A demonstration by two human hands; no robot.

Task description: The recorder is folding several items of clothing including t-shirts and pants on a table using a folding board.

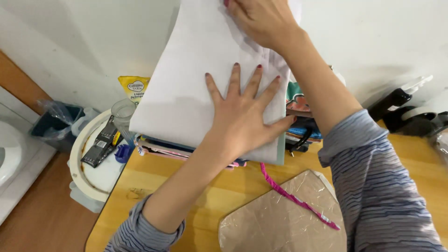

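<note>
- Looked like a home, a laundry corner beside a bathroom.
- Folded clothes [298, 116] stacked on a wooden table [196, 186] against a white wall [84, 42].
- Yellow detergent pouch [133, 87] and lined bin [58, 122] at the left.
- White toilet rim [8, 151] at the far left edge.

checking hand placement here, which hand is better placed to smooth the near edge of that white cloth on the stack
Left, probably. The left hand lies flat, fingers spread, on the white cloth close to its near edge. The right hand presses the far end near the wall, so it would have to draw back.
</note>
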